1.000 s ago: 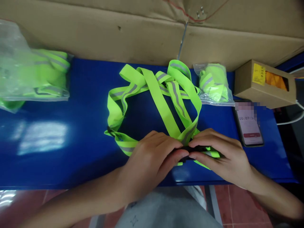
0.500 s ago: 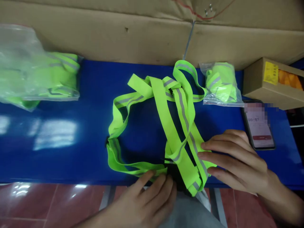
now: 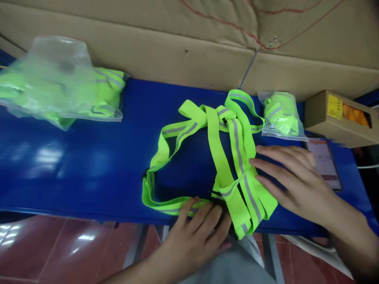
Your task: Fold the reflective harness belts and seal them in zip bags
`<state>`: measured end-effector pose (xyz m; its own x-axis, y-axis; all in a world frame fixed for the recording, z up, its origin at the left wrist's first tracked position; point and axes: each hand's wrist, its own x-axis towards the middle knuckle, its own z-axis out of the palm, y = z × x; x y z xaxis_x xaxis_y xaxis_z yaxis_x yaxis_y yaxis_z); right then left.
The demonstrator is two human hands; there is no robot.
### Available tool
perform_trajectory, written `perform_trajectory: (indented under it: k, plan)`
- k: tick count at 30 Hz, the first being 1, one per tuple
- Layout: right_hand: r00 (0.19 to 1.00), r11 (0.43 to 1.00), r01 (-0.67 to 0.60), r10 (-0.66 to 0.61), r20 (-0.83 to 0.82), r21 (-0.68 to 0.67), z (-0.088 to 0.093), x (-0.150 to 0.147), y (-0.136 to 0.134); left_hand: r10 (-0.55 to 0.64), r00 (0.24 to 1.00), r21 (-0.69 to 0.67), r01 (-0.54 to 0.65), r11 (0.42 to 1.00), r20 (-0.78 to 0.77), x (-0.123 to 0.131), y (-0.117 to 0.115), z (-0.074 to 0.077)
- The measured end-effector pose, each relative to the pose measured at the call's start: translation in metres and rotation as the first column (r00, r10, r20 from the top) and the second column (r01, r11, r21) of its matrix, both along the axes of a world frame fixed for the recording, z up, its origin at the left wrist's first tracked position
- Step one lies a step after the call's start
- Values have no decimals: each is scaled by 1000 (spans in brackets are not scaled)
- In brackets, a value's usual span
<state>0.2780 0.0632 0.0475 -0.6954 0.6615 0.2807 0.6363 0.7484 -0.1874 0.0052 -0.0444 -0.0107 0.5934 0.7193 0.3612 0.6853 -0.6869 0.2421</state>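
Note:
A fluorescent yellow-green reflective strap vest with grey stripes lies spread in loops on the blue table. My left hand is at the near table edge, its curled fingers over the vest's lower strap and a dark part beside it. The thumb is partly hidden, and the fingers seem closed on the vest there. At the vest's right side, my right hand has its fingers stretched out and apart, the fingertips against the bands. A black buckle shows on the left loop.
Clear bags of folded yellow-green straps lie at the back left. Another bagged vest sits behind my right hand, beside a cardboard box with orange contents. A phone lies partly behind that hand. A cardboard wall bounds the back.
The view has shifted, so the table things appear farther right. My right hand has moved up along the vest's right side, and the bands there are fanned out wider. My left hand stays at the near edge.

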Motion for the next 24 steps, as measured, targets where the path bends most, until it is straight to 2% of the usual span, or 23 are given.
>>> perform_trajectory:
  k: [3,6,8,11,13,15,19,24]
  plan:
    - [989,981,-129,138,50,-147,4,-17,19,0,999,24,1,1000,-40,8,-1,-3]
    - [967,899,-244,255,-18,-363,11,-24,45,-69,996,-6,69,998,-55,3,-2,-2]
    - [976,879,-218,205,-78,-425,20,-21,65,-93,995,-42,92,995,-40,-6,-2,0]
    - [991,915,-89,44,-124,-392,37,-13,91,-42,999,-54,43,998,27,-23,2,5]
    - [994,930,-32,-9,-112,-366,47,-10,105,10,998,-27,-9,1000,63,-36,8,7]
    - [999,900,-31,13,-44,-435,55,-10,114,62,993,21,-65,998,100,-48,15,8]
    - [996,779,-40,78,33,-626,64,-13,124,122,978,58,-134,989,169,-74,31,11]
    - [999,761,-48,41,-26,-647,61,-8,132,116,937,-7,-121,993,328,-89,49,23]
